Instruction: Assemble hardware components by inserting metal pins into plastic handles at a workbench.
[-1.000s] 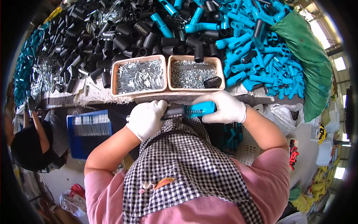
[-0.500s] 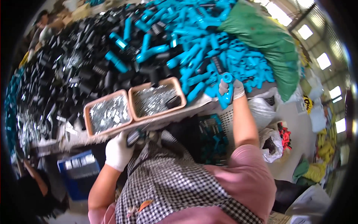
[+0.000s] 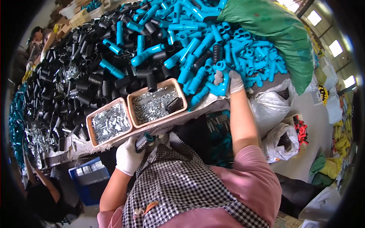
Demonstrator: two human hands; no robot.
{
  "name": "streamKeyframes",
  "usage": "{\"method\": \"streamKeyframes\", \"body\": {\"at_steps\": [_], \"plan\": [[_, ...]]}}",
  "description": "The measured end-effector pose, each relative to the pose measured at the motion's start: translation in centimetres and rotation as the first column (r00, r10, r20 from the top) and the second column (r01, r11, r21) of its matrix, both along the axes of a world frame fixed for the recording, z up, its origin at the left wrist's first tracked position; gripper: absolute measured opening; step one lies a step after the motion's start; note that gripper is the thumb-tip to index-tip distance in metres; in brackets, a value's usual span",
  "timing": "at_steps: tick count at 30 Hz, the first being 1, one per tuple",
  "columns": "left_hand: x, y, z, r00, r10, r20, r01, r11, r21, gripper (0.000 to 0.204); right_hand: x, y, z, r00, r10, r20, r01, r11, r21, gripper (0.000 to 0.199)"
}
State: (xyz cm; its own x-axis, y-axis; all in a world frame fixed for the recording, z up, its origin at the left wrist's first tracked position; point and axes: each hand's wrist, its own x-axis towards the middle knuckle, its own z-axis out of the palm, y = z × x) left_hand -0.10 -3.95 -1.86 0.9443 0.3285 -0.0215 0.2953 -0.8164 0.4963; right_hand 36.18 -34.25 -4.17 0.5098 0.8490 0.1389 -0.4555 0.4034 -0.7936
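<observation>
While the right hand (image 3: 232, 81) grips a blue handle (image 3: 222, 81), left hand (image 3: 129, 155) closed around a black part (image 3: 144, 141), near two trays (image 3: 91, 127).

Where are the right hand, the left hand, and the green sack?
right hand (image 3: 235, 81): head view, back of the white glove.
left hand (image 3: 128, 155): head view, back of the white glove.
green sack (image 3: 273, 34): head view, middle of its side.

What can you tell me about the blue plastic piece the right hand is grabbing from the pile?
The blue plastic piece is a bright blue, curved, handle-like moulding, smooth and glossy like hard plastic. It lies at the near edge of the pile of blue pieces on the worktable, partly on top of similar ones. The gloved right hand closes around its right side, arm stretched out. Its lower end bends left toward the tray of metal parts. Its far side is hidden by the glove.
</observation>
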Motion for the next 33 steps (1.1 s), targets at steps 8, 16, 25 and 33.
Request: {"method": "streamKeyframes", "body": {"at_steps": [8,16,25,33], "plan": [[1.2,-0.6,0.6,1.0,-0.004,0.003,0.004,0.999,0.039,0.03,0.2,-4.1,0.5,0.936,-0.348,-0.047,0.331,0.92,-0.211,0.057],[2.4,0.6,0.4,0.982,-0.187,0.023,0.183,0.976,0.119,0.036,-11.7,1.1,7.7,0.969,0.031,0.246,0.115,0.825,-0.553,0.048],[-0.3,0.3,1.3,0.934,-0.357,0.007,0.339,0.892,0.299,0.026,-19.2,8.2,6.6,0.908,0.397,0.136,-0.201,0.696,-0.689,0.041],[-1.8,3.9,0.6,0.518,-0.776,-0.358,0.052,0.446,-0.893,0.018,-21.0,13.4,7.5,-0.399,-0.096,0.912,-0.31,0.95,-0.036,0.018]]}}
